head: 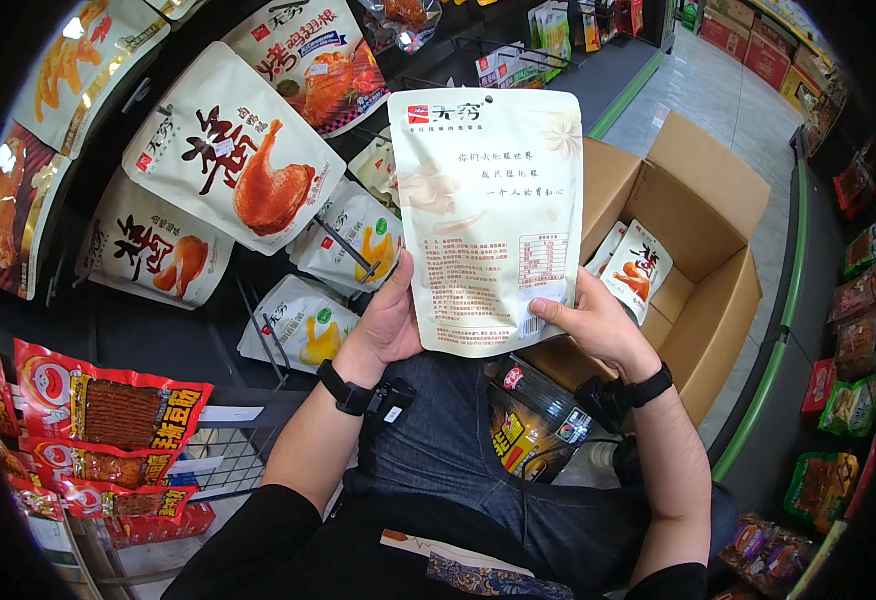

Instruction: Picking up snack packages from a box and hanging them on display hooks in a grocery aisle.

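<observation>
Between my two hands a pale snack pouch (486, 217) is held upright, its printed back towards me. My left hand (387, 319) grips its lower left edge. On the lower right corner lies the thumb of my right hand (591, 315), with the fingers hidden behind the pouch. To the left, a white pouch with a picture of a roasted drumstick (239, 150) hangs from a display hook. An open cardboard box (697, 202) stands beyond my right hand. Inside it, a white drumstick pouch (636, 270) leans over another one.
Several pouches with yellow chicken pictures (306, 326) hang on metal hooks (348, 244) close to my left hand. Red snack packets (111, 397) hang at lower left. A black printed carton (535, 427) sits by my legs. A stocked shelf with a green edge (764, 390) runs along the right.
</observation>
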Tool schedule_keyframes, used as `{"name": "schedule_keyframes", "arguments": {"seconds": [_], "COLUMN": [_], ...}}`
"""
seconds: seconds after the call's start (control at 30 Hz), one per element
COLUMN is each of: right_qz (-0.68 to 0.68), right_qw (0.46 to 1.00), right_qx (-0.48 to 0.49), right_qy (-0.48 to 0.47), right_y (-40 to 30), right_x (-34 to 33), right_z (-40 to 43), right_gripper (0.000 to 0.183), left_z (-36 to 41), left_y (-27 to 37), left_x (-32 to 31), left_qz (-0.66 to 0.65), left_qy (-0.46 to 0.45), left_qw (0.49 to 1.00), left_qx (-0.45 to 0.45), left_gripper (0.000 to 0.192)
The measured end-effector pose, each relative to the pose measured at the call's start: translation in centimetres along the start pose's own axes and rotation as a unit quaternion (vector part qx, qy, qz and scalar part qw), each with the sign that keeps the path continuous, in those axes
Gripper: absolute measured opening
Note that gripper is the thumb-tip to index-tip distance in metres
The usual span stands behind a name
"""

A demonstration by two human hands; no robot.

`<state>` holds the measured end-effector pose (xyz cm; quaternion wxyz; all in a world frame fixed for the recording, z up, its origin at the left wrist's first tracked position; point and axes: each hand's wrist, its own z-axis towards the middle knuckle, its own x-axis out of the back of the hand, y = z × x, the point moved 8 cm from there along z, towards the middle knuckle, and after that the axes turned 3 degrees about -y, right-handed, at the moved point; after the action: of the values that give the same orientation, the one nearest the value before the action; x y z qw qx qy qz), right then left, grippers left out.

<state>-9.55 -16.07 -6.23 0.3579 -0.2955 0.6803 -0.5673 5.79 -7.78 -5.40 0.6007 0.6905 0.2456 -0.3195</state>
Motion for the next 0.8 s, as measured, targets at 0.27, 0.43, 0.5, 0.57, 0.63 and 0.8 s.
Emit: {"name": "schedule_keyframes", "arguments": {"seconds": [0.27, 0.43, 0.5, 0.57, 0.63, 0.8], "right_qz": [0.013, -0.016, -0.015, -0.017, -0.015, -0.015], "right_qw": [1.000, 1.000, 1.000, 1.000, 1.000, 1.000], "right_qx": [-0.001, -0.006, -0.008, -0.007, 0.001, 0.000], "right_qy": [-0.006, 0.001, -0.005, -0.007, -0.010, -0.010], "right_y": [0.18, 0.09, 0.03, -0.03, -0.17, -0.15], "right_x": [-0.15, -0.02, -0.09, -0.12, -0.13, -0.14], "right_z": [0.03, -0.08, -0.07, -0.06, -0.06, -0.03], "right_gripper": [0.051, 0.050, 0.050, 0.050, 0.051, 0.051], "left_z": [0.06, 0.02, -0.02, -0.07, -0.11, -0.07], "left_y": [0.03, 0.12, 0.15, 0.10, 0.08, -0.01], "left_x": [0.19, 0.07, 0.07, 0.01, 0.10, 0.15], "left_qz": [0.008, 0.005, 0.007, 0.012, 0.015, 0.013], "left_qy": [0.003, -0.004, -0.004, -0.009, -0.007, -0.011], "left_qw": [1.000, 1.000, 1.000, 1.000, 1.000, 1.000], "left_qx": [-0.006, -0.008, -0.011, -0.010, -0.009, -0.004], "left_gripper": [0.069, 0.068, 0.068, 0.067, 0.066, 0.064]}}
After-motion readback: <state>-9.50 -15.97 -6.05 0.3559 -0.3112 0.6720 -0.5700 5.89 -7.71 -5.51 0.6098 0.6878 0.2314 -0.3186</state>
